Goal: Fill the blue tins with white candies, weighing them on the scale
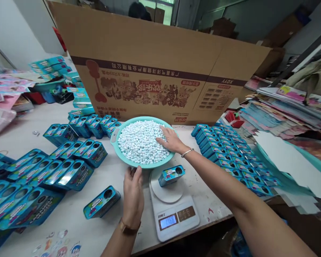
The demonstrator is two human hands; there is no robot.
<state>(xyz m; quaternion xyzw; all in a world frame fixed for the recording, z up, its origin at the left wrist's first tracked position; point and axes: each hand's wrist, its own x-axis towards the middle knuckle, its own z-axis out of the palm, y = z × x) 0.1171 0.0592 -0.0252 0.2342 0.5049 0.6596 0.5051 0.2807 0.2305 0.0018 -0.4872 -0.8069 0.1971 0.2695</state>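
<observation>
A turquoise plastic basin [112,142] full of small pale blue and white candies [143,141] is in the middle of the table. My right hand [171,139] lies on the candies at the basin's right side, fingers spread. At the front rim is my left hand [133,191], its fingers curled against the basin's edge and partly hidden. Right of it stands a white digital scale [167,210], its lit display reading about 176.6. One blue tin box [172,175] with a round dark opening rests on the scale's plate. Another blue tin box [101,202] lies left of my left hand.
Rows of blue tins [69,167] cover the left of the table; more stacked tins [227,153] stand at right. A large cardboard box [160,67] rises behind the basin. Piles of printed sheets [278,110] lie far right. Stickers [60,246] are near the front edge.
</observation>
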